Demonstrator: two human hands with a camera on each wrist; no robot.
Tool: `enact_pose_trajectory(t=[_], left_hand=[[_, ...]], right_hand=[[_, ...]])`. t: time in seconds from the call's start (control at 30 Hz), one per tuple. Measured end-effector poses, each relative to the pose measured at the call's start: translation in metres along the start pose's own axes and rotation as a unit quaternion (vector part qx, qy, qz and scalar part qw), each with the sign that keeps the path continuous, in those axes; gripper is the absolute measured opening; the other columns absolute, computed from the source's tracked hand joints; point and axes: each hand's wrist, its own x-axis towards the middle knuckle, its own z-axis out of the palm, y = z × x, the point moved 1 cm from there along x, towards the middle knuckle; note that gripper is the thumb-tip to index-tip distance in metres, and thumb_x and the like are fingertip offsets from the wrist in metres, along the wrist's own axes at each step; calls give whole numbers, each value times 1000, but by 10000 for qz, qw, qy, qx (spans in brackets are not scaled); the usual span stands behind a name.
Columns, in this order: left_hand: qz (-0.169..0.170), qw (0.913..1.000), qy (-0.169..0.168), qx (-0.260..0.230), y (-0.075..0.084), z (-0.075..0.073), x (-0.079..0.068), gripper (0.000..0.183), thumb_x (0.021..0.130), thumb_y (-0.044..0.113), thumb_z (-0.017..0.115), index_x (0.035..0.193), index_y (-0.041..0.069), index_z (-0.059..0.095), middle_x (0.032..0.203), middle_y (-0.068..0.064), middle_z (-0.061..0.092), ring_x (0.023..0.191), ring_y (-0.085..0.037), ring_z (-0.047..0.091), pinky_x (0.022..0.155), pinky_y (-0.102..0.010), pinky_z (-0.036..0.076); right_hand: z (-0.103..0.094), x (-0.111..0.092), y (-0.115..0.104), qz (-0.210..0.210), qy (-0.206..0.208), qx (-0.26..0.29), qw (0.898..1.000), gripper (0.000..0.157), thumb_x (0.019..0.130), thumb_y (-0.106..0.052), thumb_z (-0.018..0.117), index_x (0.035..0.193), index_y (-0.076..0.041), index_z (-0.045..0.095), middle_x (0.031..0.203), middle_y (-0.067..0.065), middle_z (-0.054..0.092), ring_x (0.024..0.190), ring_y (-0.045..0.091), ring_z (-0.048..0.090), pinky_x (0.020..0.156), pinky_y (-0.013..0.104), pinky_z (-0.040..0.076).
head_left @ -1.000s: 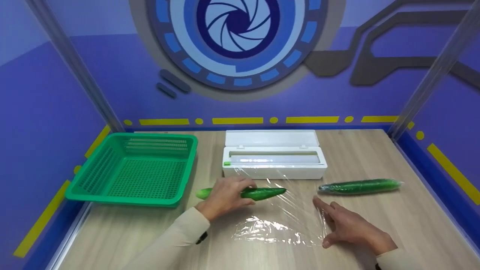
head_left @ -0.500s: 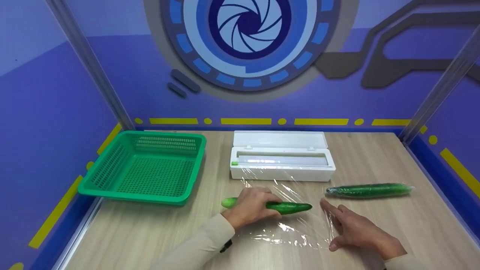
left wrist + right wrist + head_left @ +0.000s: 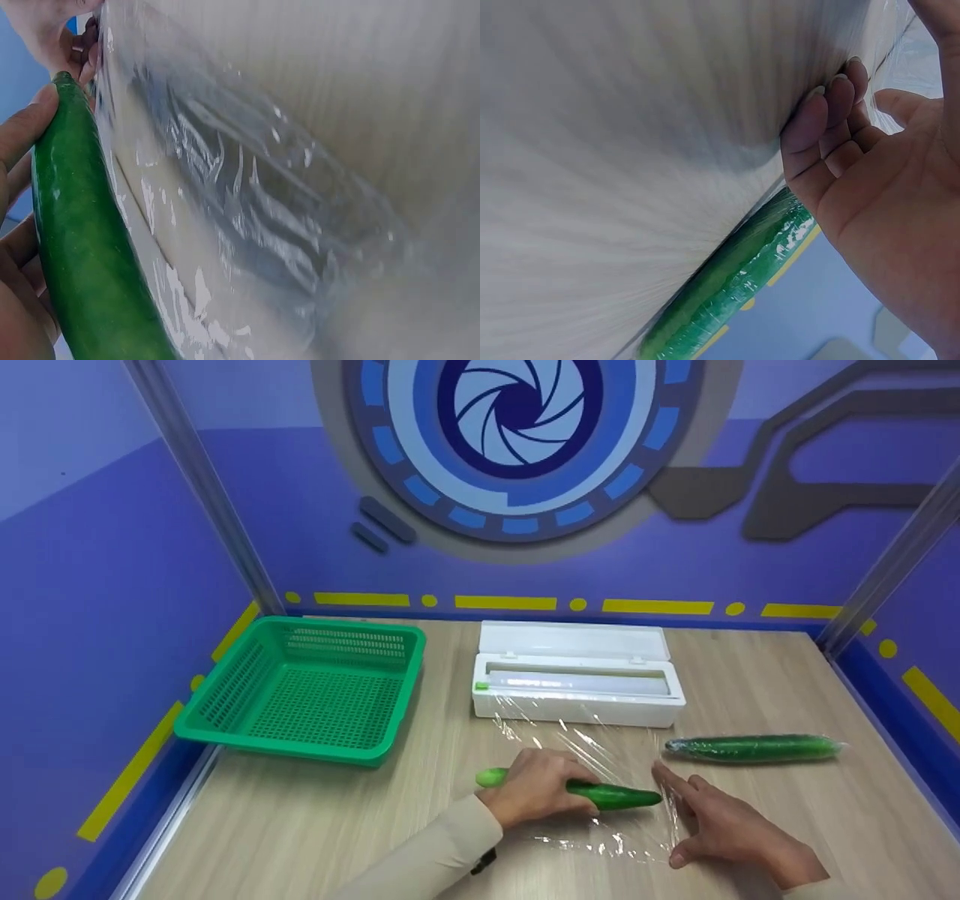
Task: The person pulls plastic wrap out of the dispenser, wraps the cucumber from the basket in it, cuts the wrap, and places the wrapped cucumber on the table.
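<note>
My left hand (image 3: 536, 787) grips an unwrapped cucumber (image 3: 619, 796) from above, just over a sheet of plastic wrap (image 3: 592, 746). In the left wrist view, fingers lie along the side of this cucumber (image 3: 94, 225); whether it touches the film is unclear. The wrap runs from a white dispenser (image 3: 574, 710) towards me, creased and shiny. At its right edge, my right hand (image 3: 724, 821) touches the film with forefinger and thumb spread apart. The right wrist view shows its other fingers bent loosely by the tabletop.
A cucumber wrapped in film (image 3: 754, 748) lies to the right, beyond my right hand. On the left stands a green plastic basket (image 3: 285, 744). The dispenser's lid (image 3: 574, 639) is raised at the back. Purple printed walls enclose the table on the back and sides.
My left hand has carried the cucumber right and towards me, over the wrap. The right hand keeps its place at the film's edge. The head view has shifted slightly left.
</note>
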Motion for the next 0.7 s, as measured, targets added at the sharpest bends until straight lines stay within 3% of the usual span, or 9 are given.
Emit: enact_pose_trajectory(t=[0.5,0.7], left_hand=[[-124,9996,-146,-207,3,15,6,37,82,53,88,114,33,83,96,18,76,76,9,54,64,-12,35],[-127,9997,-137,-136,2,21,9,38,82,54,88,115,36,84,97,19,76,81,9,59,63,-14,37]], right_hand=[[0,0,2,58,-48,39,10000,131,61,-53,99,166,-8,34,93,-1,43,75,10,41,63,29,37],[-1,0,2,61,-115,97,9999,130,63,-52,98,166,-7,33,93,-2,43,78,8,42,65,29,38]])
